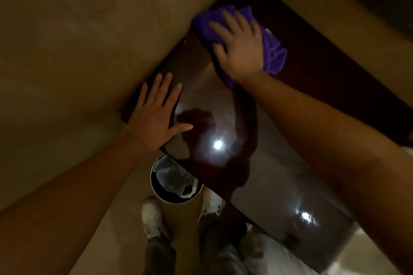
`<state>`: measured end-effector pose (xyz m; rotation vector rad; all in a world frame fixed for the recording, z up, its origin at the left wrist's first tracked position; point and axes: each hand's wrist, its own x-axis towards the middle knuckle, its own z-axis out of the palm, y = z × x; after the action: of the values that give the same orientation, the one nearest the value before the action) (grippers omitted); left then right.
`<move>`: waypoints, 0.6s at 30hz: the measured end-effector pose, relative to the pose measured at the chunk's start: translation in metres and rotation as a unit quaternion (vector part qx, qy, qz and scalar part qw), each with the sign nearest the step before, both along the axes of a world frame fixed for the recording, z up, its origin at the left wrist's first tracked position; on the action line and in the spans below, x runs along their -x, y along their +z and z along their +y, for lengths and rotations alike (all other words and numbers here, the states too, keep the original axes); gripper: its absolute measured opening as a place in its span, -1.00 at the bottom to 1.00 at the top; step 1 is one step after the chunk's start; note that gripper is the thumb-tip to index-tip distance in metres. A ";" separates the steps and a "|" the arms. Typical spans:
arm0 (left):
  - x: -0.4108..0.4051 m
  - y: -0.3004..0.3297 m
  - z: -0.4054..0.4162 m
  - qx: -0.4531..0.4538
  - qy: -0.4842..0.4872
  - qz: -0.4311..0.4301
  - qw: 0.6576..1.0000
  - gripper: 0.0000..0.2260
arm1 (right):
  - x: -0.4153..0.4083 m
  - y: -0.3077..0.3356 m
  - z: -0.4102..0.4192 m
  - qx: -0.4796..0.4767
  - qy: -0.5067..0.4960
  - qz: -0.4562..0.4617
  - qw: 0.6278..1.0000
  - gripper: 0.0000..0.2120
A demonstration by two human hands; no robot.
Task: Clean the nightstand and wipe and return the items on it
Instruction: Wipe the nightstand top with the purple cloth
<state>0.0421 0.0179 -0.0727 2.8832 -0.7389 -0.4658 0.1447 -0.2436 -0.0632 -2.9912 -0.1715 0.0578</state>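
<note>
The dark glossy nightstand top (pixel 263 176) runs from the upper middle down to the lower right. A crumpled purple cloth (pixel 273 51) lies on its far part near the wall. My right hand (pixel 239 49) presses flat on the cloth with fingers spread. My left hand (pixel 154 116) rests flat on the near left corner of the top, fingers straight and spread, holding nothing. No loose items show on the visible surface.
A beige wall (pixel 89 40) borders the nightstand on the left and far side. A round waste bin (pixel 176 179) with a plastic liner stands on the floor below the left edge, beside my white shoes (pixel 153 214). White bedding (pixel 277 259) lies at the lower right.
</note>
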 end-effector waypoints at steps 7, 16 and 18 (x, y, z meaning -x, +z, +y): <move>-0.002 0.009 0.004 0.066 0.033 0.036 0.997 -0.01 | 0.063 0.004 0.034 0.016 0.008 0.027 0.999 -0.43; 0.027 0.021 0.012 0.002 0.049 0.054 0.997 0.15 | 0.039 0.047 -0.014 -0.206 -0.103 -0.072 0.970 -0.48; 0.027 0.022 0.013 -0.030 0.038 0.070 0.996 0.19 | 0.006 0.047 -0.036 -0.159 -0.164 -0.065 0.971 -0.49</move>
<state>0.0151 0.0304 -0.0505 2.8843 -0.6013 -0.6836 0.1384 -0.2798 -0.0157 -2.6611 0.2766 -0.1849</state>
